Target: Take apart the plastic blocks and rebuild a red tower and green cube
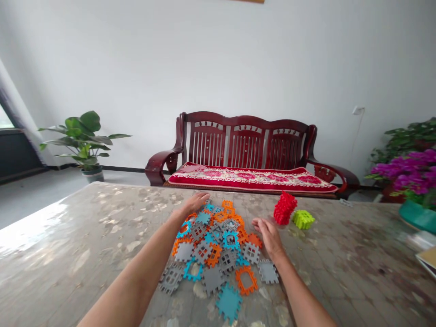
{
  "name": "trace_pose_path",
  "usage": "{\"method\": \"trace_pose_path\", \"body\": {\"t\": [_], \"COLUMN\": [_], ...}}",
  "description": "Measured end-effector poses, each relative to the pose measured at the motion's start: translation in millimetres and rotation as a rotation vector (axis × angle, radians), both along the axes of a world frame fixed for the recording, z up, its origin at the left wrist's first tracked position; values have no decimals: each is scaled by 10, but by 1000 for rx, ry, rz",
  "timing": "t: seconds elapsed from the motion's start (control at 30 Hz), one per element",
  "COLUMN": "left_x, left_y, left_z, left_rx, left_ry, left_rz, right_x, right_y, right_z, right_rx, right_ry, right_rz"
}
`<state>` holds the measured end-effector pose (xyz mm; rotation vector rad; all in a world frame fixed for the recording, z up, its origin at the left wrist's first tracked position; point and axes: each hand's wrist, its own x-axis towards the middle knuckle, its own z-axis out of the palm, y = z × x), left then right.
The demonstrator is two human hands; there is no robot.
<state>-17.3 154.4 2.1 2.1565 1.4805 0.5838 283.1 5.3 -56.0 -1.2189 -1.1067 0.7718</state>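
Observation:
A loose pile of interlocking plastic tiles in grey, orange and blue lies on the table, several with window-like cutouts. My left hand [196, 203] rests at the pile's far left edge with its fingers stretched out. On the other side, my right hand [267, 231] is beside the pile, fingers loosely extended and nothing visible in them. Nearest to me is a solid blue tile [229, 302]; an orange frame tile [246, 280] lies just beyond it. Past my right hand stand a tall, leaning stack of red tiles [284, 208] and a shorter stack of lime-green tiles [303, 219].
A patterned table [102, 240] spreads under everything. Beyond it is a dark red wooden bench [245, 141] with a floral cushion. Purple flowers in a teal pot [417, 215] stand at right, near a book-like object [427, 260]. A leafy potted plant [85, 136] is at left.

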Motion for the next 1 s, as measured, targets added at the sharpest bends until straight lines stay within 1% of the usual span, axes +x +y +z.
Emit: {"method": "trace_pose_path", "body": {"t": [0.1, 0.23, 0.3, 0.4, 0.47, 0.53, 0.6, 0.67, 0.73, 0.8, 0.87, 0.9, 1.0], "left_x": [192, 421, 470, 428, 335, 219, 112, 46, 39, 85, 158, 196, 279], "left_y": [56, 42, 5, -124, -309, -598, -975, -1383, -1753, -2029, -2190, -2229, -2232], "left_z": [-55, -119, -109, -37, 33, 104, 165, 206, 218, 191, 128, 86, -40], "left_rx": [-13, -23, -22, -7, 10, 39, 130, 209, 232, 231, 221, 219, 239], "left_ry": [84, 170, 196, 210, 207, 204, 222, 251, 276, 292, 313, 325, 341], "left_rz": [-52, -164, -218, -243, -232, -248, -323, -430, -517, -616, -678, -684, -640], "right_x": [0, 9, 13, 17, 18, 19, 20, 17, 11, 4, 1, 1, 4], "right_y": [10, 30, 40, 53, 61, 69, 75, 79, 80, 80, 81, 81, 77], "right_z": [-19, -48, -60, -73, -78, -80, -80, -78, -74, -70, -65, -62, -47], "right_rx": [-7, -6, -7, -4, -5, -8, -9, -8, -8, -8, -7, -7, -8], "right_ry": [-57, -127, -152, -173, -181, -194, -213, -227, -229, -224, -220, -219, -218], "right_rz": [-4, -7, -1, -1, -2, -1, 0, -5, -9, -14, -19, -22, -26]}}
